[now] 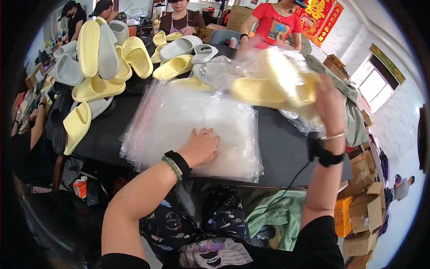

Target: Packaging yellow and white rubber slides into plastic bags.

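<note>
My left hand (202, 147) lies on a stack of clear plastic bags (224, 121), its fingers apart and slightly bent against the top bag. Off to the right, my right hand (330, 101) is closed on a pair of yellow slippers (264, 92) in a clear bag, raised above the table. Motion blurs this pair and the plastic around it. Just behind the stack, a grey slipper (208, 71) is partly covered by clear plastic.
Yellow and grey slippers (98, 87) are heaped on the black table (286, 157) at the left, with more (174, 67) at the back. Across the table stands a person in red (280, 27). Cardboard boxes (365, 210) and an orange crate (343, 217) stand at the right.
</note>
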Action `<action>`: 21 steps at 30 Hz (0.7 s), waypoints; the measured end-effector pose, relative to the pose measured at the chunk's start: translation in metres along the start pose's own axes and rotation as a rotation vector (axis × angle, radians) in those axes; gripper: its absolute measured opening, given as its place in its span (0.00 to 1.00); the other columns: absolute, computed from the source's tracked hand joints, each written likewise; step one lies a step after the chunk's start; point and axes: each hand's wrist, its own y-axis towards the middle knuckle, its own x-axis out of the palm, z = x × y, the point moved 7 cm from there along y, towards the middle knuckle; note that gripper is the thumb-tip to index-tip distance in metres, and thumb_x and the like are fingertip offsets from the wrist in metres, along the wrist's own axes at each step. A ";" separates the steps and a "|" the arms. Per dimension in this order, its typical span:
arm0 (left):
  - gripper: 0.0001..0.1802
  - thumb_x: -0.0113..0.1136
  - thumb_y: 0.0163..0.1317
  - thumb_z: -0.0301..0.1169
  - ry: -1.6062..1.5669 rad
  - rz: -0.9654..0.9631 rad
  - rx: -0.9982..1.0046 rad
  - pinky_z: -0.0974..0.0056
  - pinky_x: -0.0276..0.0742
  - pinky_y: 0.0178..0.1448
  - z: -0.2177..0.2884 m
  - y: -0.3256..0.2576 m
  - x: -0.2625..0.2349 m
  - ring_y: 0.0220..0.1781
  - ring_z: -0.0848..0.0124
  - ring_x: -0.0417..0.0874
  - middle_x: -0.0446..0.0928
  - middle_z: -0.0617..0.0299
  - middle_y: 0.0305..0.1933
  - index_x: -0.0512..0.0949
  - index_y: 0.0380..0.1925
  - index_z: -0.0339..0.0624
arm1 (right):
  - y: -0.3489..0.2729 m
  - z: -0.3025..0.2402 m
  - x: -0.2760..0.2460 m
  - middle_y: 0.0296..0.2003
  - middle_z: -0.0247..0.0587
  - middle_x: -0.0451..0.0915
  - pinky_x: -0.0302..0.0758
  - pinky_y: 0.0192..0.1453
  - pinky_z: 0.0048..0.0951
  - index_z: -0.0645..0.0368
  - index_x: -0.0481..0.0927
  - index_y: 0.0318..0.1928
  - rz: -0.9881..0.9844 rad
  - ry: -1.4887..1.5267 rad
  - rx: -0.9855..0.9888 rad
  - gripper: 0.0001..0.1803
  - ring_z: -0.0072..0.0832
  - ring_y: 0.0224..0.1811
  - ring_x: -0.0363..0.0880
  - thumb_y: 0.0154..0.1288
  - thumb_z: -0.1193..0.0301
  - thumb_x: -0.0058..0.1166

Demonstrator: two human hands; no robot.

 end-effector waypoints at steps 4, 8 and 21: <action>0.19 0.56 0.61 0.38 0.058 0.010 0.061 0.40 0.66 0.64 0.023 0.003 -0.021 0.61 0.49 0.73 0.75 0.45 0.55 0.77 0.50 0.41 | -0.035 -0.095 0.061 0.37 0.56 0.82 0.78 0.42 0.47 0.54 0.76 0.51 -0.192 0.219 -0.155 0.19 0.51 0.39 0.82 0.69 0.56 0.47; 0.11 0.51 0.61 0.33 -0.082 0.028 0.116 0.51 0.77 0.48 0.021 -0.019 -0.003 0.40 0.51 0.83 0.82 0.47 0.35 0.80 0.36 0.39 | -0.067 -0.137 0.090 0.33 0.57 0.83 0.78 0.42 0.49 0.59 0.77 0.48 -0.614 0.437 -0.044 0.25 0.53 0.37 0.82 0.67 0.48 0.49; 0.18 0.57 0.63 0.37 -0.339 -0.051 0.201 0.49 0.74 0.54 0.022 -0.029 -0.043 0.49 0.44 0.79 0.79 0.40 0.45 0.78 0.47 0.35 | -0.131 -0.102 0.192 0.75 0.58 0.41 0.48 0.75 0.55 0.58 0.37 0.75 -0.933 0.588 -0.387 0.68 0.63 0.76 0.35 0.48 0.39 0.66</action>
